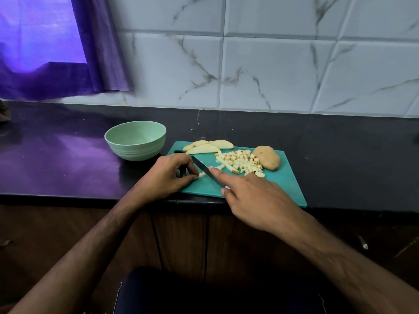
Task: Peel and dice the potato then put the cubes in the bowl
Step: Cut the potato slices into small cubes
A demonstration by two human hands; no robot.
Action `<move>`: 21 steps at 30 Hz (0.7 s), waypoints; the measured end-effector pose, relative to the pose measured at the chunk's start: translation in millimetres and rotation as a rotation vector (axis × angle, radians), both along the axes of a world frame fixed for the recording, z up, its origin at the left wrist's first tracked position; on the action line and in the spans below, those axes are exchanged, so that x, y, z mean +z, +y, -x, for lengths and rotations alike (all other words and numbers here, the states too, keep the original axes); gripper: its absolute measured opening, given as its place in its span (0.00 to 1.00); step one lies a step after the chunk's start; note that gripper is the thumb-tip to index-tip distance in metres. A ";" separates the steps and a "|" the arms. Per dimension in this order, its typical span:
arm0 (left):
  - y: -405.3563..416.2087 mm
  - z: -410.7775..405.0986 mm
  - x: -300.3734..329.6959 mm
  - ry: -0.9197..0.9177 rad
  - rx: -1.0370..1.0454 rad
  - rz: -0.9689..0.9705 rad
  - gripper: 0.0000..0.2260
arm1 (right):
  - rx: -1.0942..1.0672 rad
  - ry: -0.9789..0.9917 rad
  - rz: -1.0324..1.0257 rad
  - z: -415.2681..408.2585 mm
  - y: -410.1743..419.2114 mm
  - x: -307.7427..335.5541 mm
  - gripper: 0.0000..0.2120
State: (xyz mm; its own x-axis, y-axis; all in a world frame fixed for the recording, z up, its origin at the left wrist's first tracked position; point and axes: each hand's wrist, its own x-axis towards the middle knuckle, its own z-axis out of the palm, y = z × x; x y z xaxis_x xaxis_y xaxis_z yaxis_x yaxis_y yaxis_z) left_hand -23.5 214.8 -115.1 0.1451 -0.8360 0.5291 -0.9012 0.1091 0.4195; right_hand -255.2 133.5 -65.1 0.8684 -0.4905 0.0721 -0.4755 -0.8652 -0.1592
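Head view: right hand grips knife, tip pointing far-left; left fingers pinch potato piece.

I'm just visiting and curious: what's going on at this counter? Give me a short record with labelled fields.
Activity: dicing potato on a green cutting board
Left hand: pinches a small potato strip at the board's left end
Right hand: holds a knife, index finger laid along the blade
Cut so far: pile of cubes mid-board
Still to cut: slices at the far edge; an unpeeled piece on the right
Bowl: pale green, left of the board, looks empty
Surface: dark counter
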 end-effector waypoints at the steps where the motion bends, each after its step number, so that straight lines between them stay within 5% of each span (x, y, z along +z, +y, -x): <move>1: -0.5 -0.7 -0.8 0.002 -0.004 0.004 0.06 | 0.004 0.010 0.002 2.4 2.5 -1.1 0.26; 11: -0.7 -1.7 -3.1 0.038 -0.009 0.014 0.07 | 0.009 0.032 0.051 -3.0 7.9 -15.9 0.27; 16: -3.4 -3.3 -6.8 -0.359 -0.010 -0.037 0.12 | 0.040 0.040 0.110 -1.2 7.3 -17.8 0.27; 21: -7.4 -6.7 -10.5 -0.309 -0.020 -0.130 0.13 | 0.066 0.039 0.055 13.7 -4.1 -14.5 0.26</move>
